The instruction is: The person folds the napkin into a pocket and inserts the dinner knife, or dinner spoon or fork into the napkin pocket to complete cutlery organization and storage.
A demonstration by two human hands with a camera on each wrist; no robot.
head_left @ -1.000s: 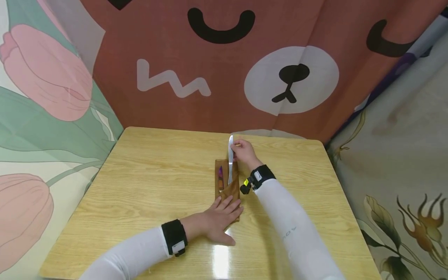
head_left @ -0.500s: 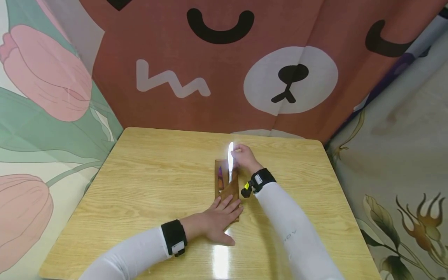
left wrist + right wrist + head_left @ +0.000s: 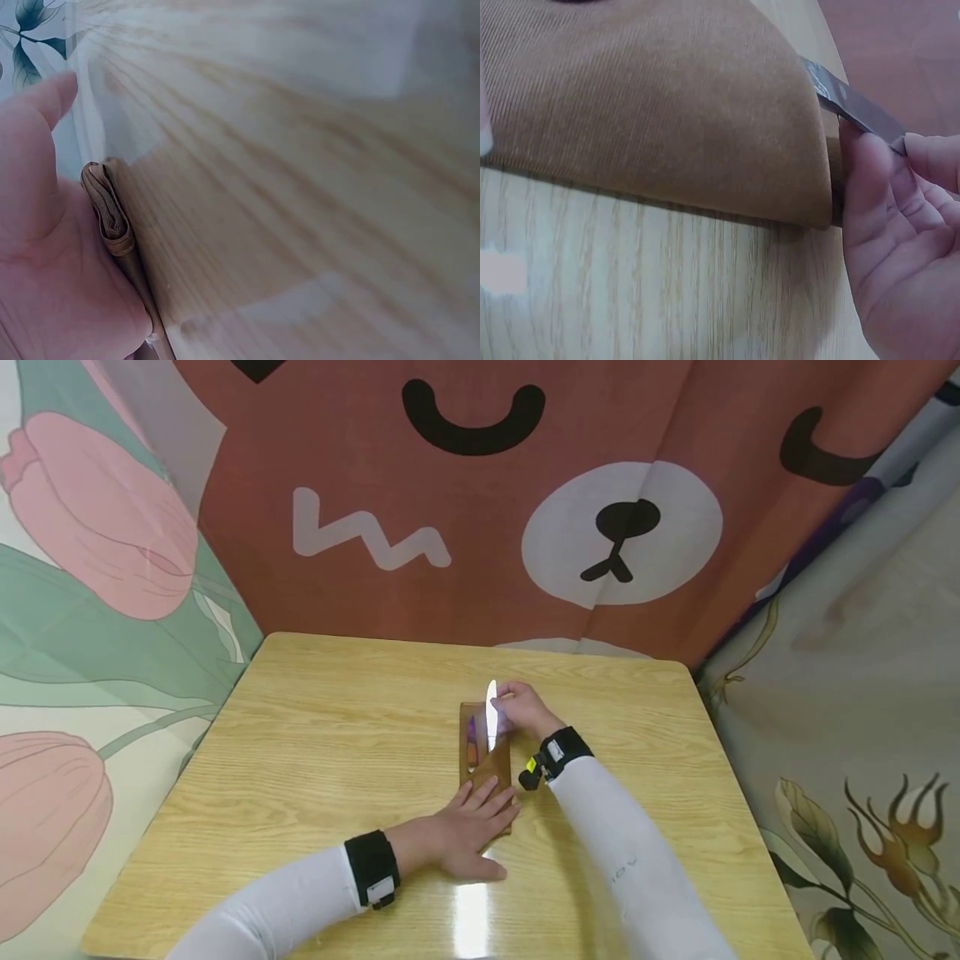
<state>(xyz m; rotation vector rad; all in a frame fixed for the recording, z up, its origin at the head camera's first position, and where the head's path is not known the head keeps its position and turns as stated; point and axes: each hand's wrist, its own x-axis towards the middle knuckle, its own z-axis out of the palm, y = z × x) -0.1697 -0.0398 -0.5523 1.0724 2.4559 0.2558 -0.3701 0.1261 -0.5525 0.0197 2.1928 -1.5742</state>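
Note:
A brown folded cloth napkin point(image 3: 491, 770), shaped into a slanted pocket, lies on the table. My left hand point(image 3: 471, 837) presses flat on its near end with fingers spread; the left wrist view shows the folded layers point(image 3: 112, 217) under the palm. My right hand point(image 3: 527, 710) pinches a shiny silver table knife point(image 3: 491, 714) between thumb and fingers. The knife's lower end is hidden in the pocket. In the right wrist view the flat metal point(image 3: 855, 105) runs from the pocket's edge to the pinching fingertips point(image 3: 930, 157).
A narrow purple and orange mark point(image 3: 472, 742) shows on the napkin's left strip. The light wood table point(image 3: 337, 718) reaches back to a brown curtain point(image 3: 480, 602) with a bear print. Floral cloths point(image 3: 862, 693) hang at both sides.
My right hand has moved toward me, and the knife has slid down deeper into the napkin pocket. The left hand has stayed in place on the cloth.

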